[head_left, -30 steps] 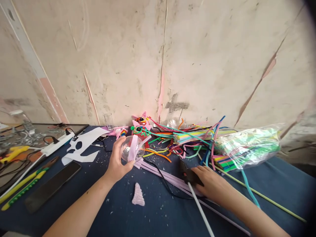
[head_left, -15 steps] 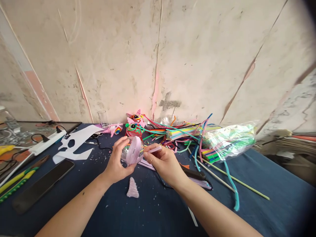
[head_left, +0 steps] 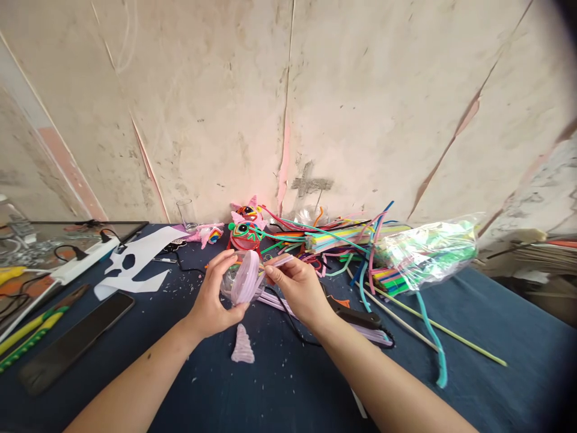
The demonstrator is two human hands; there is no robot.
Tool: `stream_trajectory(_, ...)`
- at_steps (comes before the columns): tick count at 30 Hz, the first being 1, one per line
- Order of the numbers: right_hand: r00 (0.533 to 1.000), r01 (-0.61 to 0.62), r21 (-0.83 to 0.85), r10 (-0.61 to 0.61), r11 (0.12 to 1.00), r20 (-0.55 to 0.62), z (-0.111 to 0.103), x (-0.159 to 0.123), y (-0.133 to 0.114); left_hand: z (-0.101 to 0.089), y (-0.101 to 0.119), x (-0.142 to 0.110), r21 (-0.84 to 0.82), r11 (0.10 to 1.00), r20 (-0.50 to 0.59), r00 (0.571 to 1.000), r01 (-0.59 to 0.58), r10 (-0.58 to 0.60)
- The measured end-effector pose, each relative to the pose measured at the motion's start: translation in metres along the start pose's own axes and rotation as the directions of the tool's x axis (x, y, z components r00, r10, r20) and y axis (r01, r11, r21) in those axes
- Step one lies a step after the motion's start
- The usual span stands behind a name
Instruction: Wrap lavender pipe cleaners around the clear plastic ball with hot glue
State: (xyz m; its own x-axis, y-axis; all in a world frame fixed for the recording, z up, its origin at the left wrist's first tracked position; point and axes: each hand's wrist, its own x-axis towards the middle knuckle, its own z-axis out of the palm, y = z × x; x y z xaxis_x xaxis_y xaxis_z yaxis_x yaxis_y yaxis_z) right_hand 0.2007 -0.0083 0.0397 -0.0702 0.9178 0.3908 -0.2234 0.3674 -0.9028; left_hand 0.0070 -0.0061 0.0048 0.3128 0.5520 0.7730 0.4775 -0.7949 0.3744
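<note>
My left hand [head_left: 215, 294] is closed around a clear round plastic ball [head_left: 229, 290]. Bands of lilac pipe cleaner [head_left: 246, 279] wrap over the right side of that ball. With thumb and fingers, my right hand [head_left: 295, 287] pinches the loose end of the pipe cleaner, just right of the ball. A small lilac triangle [head_left: 243, 346] of coiled pipe cleaner lies on the dark blue cloth below my hands. More lilac pipe cleaners [head_left: 276, 302] lie behind my right hand. A black glue gun [head_left: 356, 316] with an orange trigger rests by my right wrist.
Colourful decorated figures [head_left: 246, 234] stand near the wall. Bundled pipe cleaners [head_left: 333, 239] and a clear bag [head_left: 433, 252] of more lie at the back right. On the left are cut white paper [head_left: 139, 258], a phone [head_left: 76, 340], pliers [head_left: 45, 322] and a power strip [head_left: 85, 260].
My right hand has shifted slightly up and right with the pipe cleaner end. The band on the ball has tilted a little. The camera view has moved slightly.
</note>
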Motion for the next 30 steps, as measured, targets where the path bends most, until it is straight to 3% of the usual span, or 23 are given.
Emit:
stream_trajectory(9,0.999,0.042,0.084,-0.039,0.996,-0.038,-0.002,0.003,0.009,0.003,0.0,-0.004,-0.065,0.998,0.042,0.999,0.013,-0.01)
stream_trajectory(25,0.996,-0.05,0.198,0.064,0.979,-0.068,0.004,-0.003,0.017,0.01,-0.001,-0.007,-0.168,0.984,0.052,0.997,0.062,-0.054)
stream_trajectory(30,0.99,-0.065,0.201,0.089,0.977,-0.113,0.007,-0.004,0.021,0.013,0.0,-0.008,-0.265,0.953,0.085,0.988,0.144,-0.126)
